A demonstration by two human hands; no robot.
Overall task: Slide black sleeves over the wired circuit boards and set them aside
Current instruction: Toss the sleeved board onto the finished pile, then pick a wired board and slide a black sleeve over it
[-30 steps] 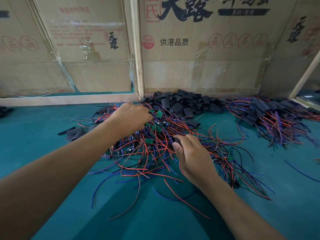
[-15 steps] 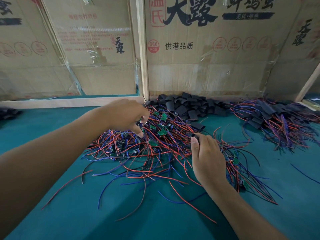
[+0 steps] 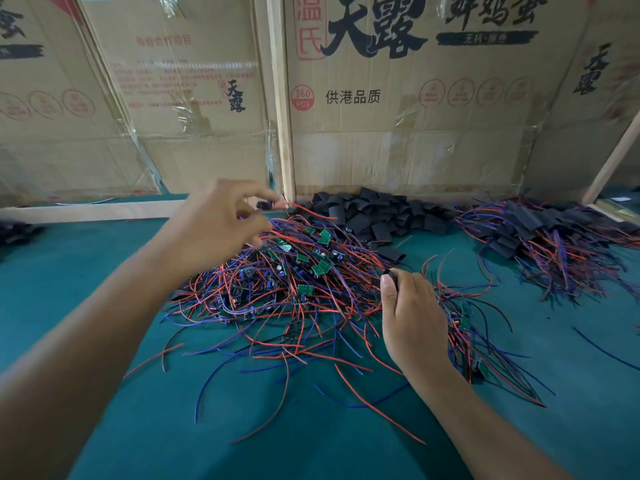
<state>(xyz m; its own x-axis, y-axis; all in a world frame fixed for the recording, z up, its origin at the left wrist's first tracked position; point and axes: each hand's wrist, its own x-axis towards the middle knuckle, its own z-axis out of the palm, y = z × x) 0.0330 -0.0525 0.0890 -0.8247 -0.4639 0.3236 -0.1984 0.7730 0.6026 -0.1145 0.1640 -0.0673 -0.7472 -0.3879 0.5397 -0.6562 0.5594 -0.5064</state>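
1. Left hand [image 3: 214,230]: raised above the left side of the heap of wired circuit boards [image 3: 294,282], where 1 s ago it lay buried in the wires. Thumb and forefinger now pinch a red wire [image 3: 304,210] at its near end; a small dark part sits at the fingertips, too blurred to tell whether it is the board. The other fingers curl loosely.
2. Red wire: its long axis runs roughly left to right, free end pointing right toward the loose black sleeves [image 3: 374,213], sagging slightly. Judged from this, 1 unit is being drawn clear of the tangle, the step that precedes sleeving.
3. Heap of wired circuit boards: central on the green mat [image 3: 104,306], red, blue and black leads splayed toward the viewer, small green boards lying at mixed angles near the top.
4. Loose black sleeves: piled against the cardboard wall [image 3: 415,133], just behind the heap, flat and pointing in no common direction.
5. Right hand [image 3: 412,317]: resting on the right side of the heap, shifted little over the last second. Fingers are curled around a small black piece [image 3: 392,273] that shows beside the thumb tip, probably a sleeve; its axis cannot be told.
6. Finished pile [image 3: 540,244]: sleeved units set aside at far right, well apart from the heap, leads fanned downward and right.
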